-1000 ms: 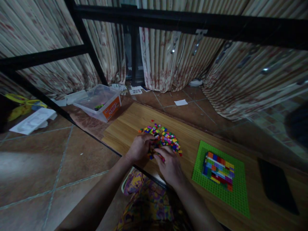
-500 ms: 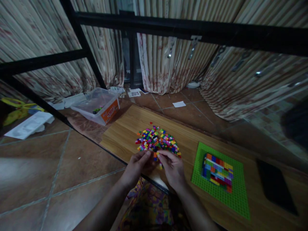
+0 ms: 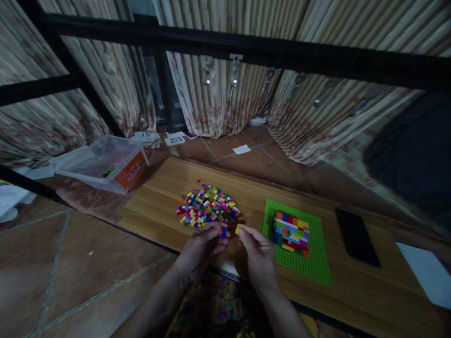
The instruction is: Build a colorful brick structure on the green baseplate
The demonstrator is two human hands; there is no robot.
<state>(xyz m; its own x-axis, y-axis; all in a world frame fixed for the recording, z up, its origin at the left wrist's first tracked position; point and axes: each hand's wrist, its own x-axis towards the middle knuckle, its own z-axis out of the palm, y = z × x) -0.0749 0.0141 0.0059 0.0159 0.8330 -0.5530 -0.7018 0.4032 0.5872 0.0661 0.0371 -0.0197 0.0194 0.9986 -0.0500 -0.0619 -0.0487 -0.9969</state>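
A heap of small coloured bricks [image 3: 208, 208] lies on the wooden board [image 3: 165, 192]. Just in front of the heap, my left hand [image 3: 201, 246] pinches a few small bricks, blue and orange among them [image 3: 223, 231]. My right hand [image 3: 258, 255] is beside it, its fingertips closed on a small yellow brick [image 3: 237, 229]. To the right lies a green baseplate [image 3: 299, 263] carrying a block of stacked coloured bricks [image 3: 291, 228].
A clear plastic bin [image 3: 105, 162] with an orange label stands at the back left. A black phone [image 3: 356, 236] and a white sheet [image 3: 428, 272] lie right of the baseplate. Black frame bars [image 3: 246, 44] and curtains fill the background; tiled floor lies to the left.
Both hands have lifted out of the brick heap and drawn back toward me, each now pinching small bricks. The view has shifted to the right.
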